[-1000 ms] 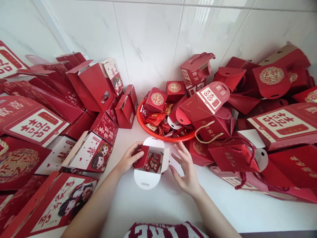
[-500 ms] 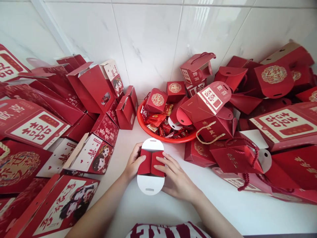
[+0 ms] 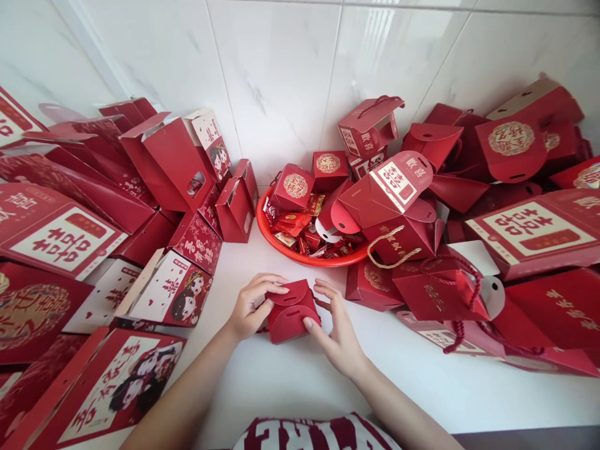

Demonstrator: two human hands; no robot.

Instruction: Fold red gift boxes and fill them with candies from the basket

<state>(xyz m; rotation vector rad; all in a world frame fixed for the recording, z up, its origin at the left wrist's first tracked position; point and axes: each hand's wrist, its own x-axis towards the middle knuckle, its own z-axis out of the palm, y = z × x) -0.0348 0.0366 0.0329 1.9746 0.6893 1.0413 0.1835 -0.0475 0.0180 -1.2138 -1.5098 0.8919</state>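
A small red gift box point(image 3: 293, 315) sits on the white table in front of me, its two rounded, slotted flaps folded inward over the top. My left hand point(image 3: 255, 305) grips its left side, fingertips on the far flap. Around the right side curls my right hand point(image 3: 335, 325), thumb against the near flap's edge and fingers behind the far right corner. A bit of dark red cord shows at each side of the box. Just beyond stands a red plastic basin point(image 3: 300, 257) of wrapped sweets point(image 3: 293, 223), with several small boxes lying on top.
Red boxes with printed couples point(image 3: 157, 294) crowd the left. On the right is a heap of red boxes point(image 3: 440, 290), some with rope handles point(image 3: 392, 247). A white tiled wall point(image 3: 276, 69) closes the back; the white table point(image 3: 398, 394) spreads beneath.
The two rounded flaps, which stood out showing white insides, are now folded over the top, red side up. Both hands have shifted on the box, and the view has moved slightly.
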